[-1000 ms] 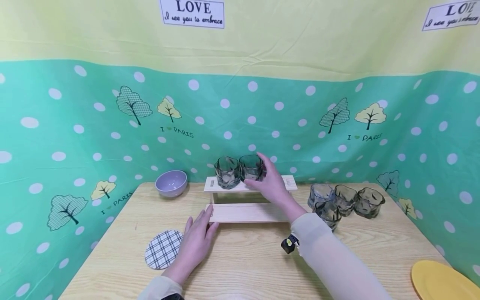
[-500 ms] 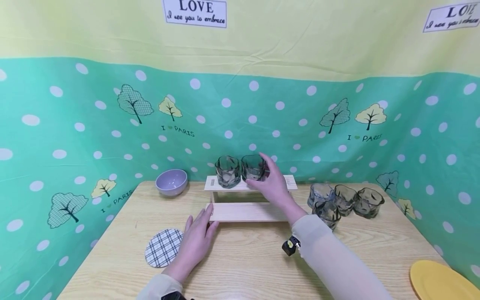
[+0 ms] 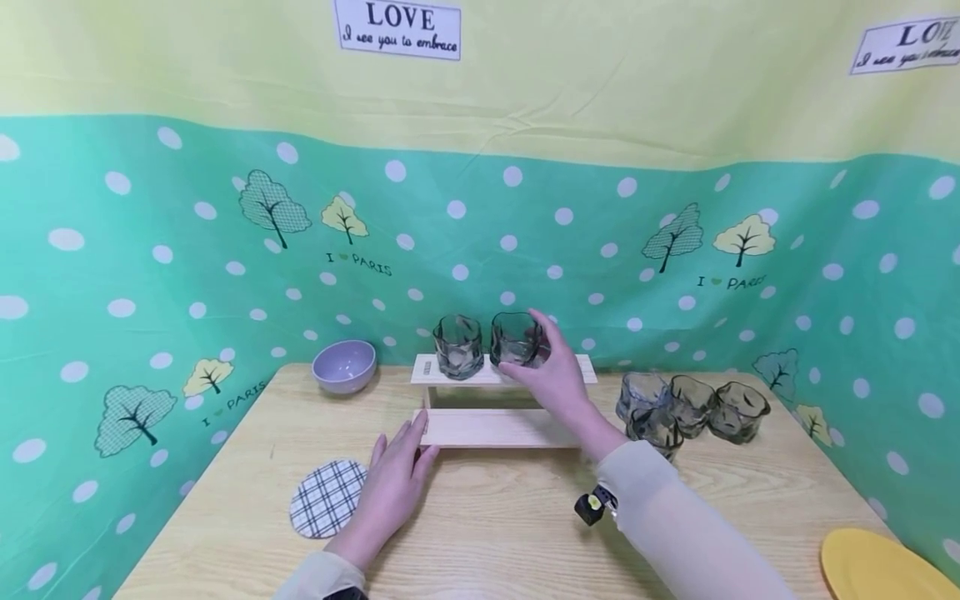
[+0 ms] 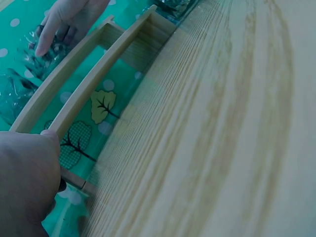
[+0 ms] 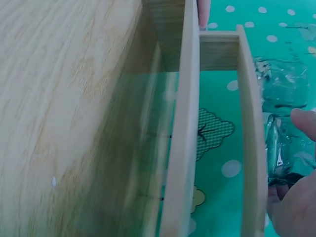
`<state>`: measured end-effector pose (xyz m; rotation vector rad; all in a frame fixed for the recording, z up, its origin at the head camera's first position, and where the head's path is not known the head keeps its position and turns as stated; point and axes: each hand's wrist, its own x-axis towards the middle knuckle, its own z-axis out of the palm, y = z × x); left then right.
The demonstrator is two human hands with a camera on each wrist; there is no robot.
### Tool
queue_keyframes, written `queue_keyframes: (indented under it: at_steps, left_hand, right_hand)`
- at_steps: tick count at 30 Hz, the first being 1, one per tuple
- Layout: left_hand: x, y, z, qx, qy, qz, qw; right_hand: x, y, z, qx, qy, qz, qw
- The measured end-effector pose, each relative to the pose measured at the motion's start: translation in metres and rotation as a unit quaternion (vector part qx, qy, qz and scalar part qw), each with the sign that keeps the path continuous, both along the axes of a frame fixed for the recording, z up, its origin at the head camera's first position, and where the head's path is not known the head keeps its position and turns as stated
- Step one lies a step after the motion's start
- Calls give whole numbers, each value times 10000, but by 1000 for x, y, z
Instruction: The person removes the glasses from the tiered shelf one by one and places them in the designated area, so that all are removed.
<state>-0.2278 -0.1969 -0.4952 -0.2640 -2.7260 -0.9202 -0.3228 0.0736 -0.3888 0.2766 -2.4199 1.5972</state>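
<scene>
Head view: the right hand grips a smoky clear glass tumbler on the top step of a pale wooden two-tier rack. Over the last second it has slid slightly right, opening a gap from the matching second tumbler; placement looks nearly settled.

Left wrist view: the left hand rests flat, fingers straight, against the rack's lower step.

Right wrist view: fingertips curl around the glass.

From the head we are looking forward and down across the desk. From both wrists we are looking low and close along it; all three views are sharing the wooden rack.
</scene>
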Motion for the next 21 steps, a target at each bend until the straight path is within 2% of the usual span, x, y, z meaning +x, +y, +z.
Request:
queue_keyframes:
  at_steps: [8, 15, 21]
  left_hand:
    - [-1, 0, -1, -6, 44, -18, 10000]
    - [0, -1, -1, 21, 55, -48, 10000]
    - [-1, -1, -1, -3, 65, -47, 10000]
  right_hand:
    - [18, 11, 14, 77, -120, -76, 9999]
    - [40, 27, 25, -74, -371, -11, 9993]
    - [56, 46, 33, -1, -359, -18, 9994]
